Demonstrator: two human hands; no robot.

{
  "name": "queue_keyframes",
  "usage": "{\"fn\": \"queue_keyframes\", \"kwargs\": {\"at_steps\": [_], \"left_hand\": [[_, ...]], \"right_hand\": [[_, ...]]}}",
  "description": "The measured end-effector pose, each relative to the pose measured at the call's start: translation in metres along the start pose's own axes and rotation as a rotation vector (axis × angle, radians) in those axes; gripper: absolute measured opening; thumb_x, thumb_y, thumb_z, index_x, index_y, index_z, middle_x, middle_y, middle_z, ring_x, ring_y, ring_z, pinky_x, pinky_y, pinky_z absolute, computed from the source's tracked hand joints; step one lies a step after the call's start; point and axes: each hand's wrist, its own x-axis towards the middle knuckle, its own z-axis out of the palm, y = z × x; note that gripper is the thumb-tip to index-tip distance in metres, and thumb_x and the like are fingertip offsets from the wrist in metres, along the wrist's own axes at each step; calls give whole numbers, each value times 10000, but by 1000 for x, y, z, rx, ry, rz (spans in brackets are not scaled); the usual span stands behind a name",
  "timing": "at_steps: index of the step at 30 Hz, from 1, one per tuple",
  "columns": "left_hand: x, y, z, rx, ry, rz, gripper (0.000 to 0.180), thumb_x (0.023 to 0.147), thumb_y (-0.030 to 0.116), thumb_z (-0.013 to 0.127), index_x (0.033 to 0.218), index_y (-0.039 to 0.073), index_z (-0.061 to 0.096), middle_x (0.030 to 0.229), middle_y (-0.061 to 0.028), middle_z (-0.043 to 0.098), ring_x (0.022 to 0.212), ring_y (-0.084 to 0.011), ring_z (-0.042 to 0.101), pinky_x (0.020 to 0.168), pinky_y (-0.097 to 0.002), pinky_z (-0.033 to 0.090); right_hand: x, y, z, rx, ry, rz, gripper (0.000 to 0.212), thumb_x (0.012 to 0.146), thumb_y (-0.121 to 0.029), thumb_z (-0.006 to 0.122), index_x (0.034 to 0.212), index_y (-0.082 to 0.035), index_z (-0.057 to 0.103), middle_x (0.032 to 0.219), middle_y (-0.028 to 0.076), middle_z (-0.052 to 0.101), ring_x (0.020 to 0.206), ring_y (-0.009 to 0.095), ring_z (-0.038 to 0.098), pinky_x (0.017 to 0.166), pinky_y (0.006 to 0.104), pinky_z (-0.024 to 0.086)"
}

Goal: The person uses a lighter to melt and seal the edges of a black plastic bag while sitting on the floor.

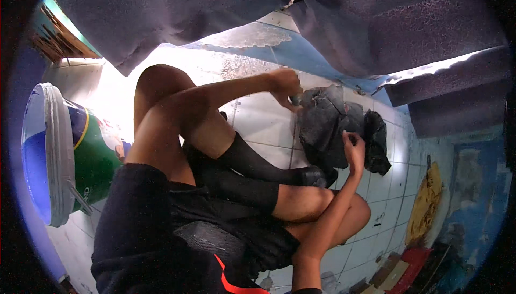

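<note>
My left hand [286, 87] is closed around a small dark object [295, 100] whose kind I cannot make out. It hovers at the upper left edge of a crumpled dark grey and black sheet-like material [324, 124], perhaps plastic or fabric, lying in a heap on the floor. On the right side of this heap, my right hand [355, 151] has its fingers curled and pinched; anything between them is too small to tell. The right forearm rests by my right knee, while the left forearm crosses over the raised left knee.
A large green, white and blue plastic bucket [63, 154] lies on its side at the left. Dark draped sheets [215, 3] hang across the top. White floor tiles [376, 186] surround me. A yellowish board [423, 205] and boxes [395, 272] lie along the right.
</note>
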Motion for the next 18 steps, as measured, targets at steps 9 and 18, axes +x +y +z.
{"fn": "queue_keyframes", "kwargs": {"at_steps": [9,18], "left_hand": [[-4,-5,-5,-74,272,-70,443,708,502,681,546,98,604,546,-88,576,514,-295,605,498,-400,482],[-14,-15,13,-1,27,-13,480,666,567,678,617,99,581,545,-108,549,538,-320,590,518,-434,464]], "right_hand": [[-1,2,-11,64,-58,88,344,885,-310,639,922,32,639,722,56,591,688,132,510,661,289,426],[1,-20,-1,7,23,18,410,844,-370,672,931,30,658,796,110,647,771,180,579,754,322,448]]}}
